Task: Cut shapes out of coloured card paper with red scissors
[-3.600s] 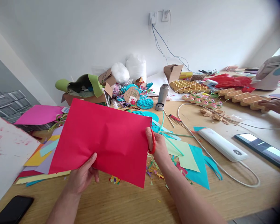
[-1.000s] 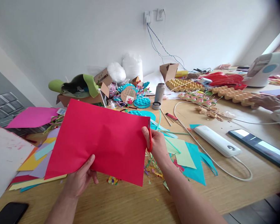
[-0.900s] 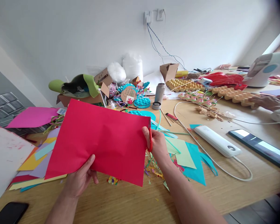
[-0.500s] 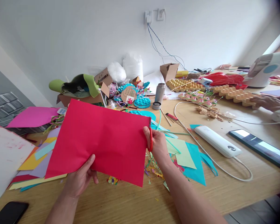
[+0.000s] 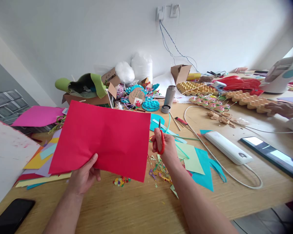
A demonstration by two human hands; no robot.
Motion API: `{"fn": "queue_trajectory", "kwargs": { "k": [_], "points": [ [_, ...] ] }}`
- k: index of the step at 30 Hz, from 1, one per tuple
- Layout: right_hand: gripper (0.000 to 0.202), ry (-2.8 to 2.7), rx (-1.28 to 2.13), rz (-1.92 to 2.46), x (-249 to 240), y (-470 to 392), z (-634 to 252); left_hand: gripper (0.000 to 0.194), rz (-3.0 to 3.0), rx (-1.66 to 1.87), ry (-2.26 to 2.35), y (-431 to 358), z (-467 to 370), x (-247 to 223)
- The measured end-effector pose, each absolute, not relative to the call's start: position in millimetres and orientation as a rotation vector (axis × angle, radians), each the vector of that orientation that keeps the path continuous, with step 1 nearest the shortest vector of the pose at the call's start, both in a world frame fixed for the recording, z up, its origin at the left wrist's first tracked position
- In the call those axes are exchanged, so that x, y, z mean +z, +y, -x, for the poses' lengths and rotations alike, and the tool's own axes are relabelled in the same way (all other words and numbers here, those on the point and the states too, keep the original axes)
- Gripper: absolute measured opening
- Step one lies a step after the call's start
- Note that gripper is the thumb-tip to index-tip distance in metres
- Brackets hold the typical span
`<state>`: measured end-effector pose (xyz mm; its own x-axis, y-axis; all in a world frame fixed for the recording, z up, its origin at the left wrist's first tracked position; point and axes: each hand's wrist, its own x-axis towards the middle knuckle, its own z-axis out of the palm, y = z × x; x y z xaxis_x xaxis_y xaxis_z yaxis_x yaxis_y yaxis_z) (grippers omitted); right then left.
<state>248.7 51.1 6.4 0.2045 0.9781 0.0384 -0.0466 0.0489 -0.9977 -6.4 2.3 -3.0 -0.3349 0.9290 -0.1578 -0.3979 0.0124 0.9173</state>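
A large sheet of red paper (image 5: 107,139) is held up above the table, tilted toward me. My left hand (image 5: 84,177) grips its lower edge, thumb on the front and the other fingers behind. To the right of the sheet, my right hand (image 5: 167,148) is closed around a pair of scissors (image 5: 162,143) with red handles. Their dark blades point upward, apart from the paper's right edge. Below the hands lie small paper scraps (image 5: 161,170) and a little heap of coloured paper dots (image 5: 121,181).
Coloured paper sheets (image 5: 42,159) lie at the left, near a black phone (image 5: 12,214). At the right are a white power bank (image 5: 227,148), its cable and another phone (image 5: 271,156). Egg trays (image 5: 249,100) stand behind, with another person's hand (image 5: 283,109) on one.
The scissors, whose blades were at the paper's upper right corner, have come away to the right and stand apart from it. My left hand still holds the sheet.
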Motion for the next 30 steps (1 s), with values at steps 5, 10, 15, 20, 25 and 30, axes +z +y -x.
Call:
{"fn": "queue_trajectory", "kwargs": {
  "k": [5, 10, 15, 20, 25, 30],
  "points": [
    [0.05, -1.081, 0.93, 1.217, 12, 50, -256, 0.024, -0.482, 1.708, 1.058, 7, 17, 6],
    [0.03, -1.328, 0.794, 1.343, 20, 62, -273, 0.023, -0.344, 1.73, 0.964, 8, 22, 12],
    [0.015, -2.027, 0.462, 1.436, 11, 91, -275, 0.023, -0.231, 1.722, 0.929, 7, 25, 17],
    [0.022, -2.699, 0.139, 1.28, -10, 106, -265, 0.024, -0.177, 1.731, 0.952, 7, 30, 20],
    [0.018, -2.798, 0.072, 1.26, -19, 105, -258, 0.025, -0.181, 1.742, 0.889, 7, 34, 19],
    [0.017, -2.782, 0.036, 1.318, -21, 102, -255, 0.03, -0.241, 1.739, 0.827, 6, 34, 18]
  ]
}}
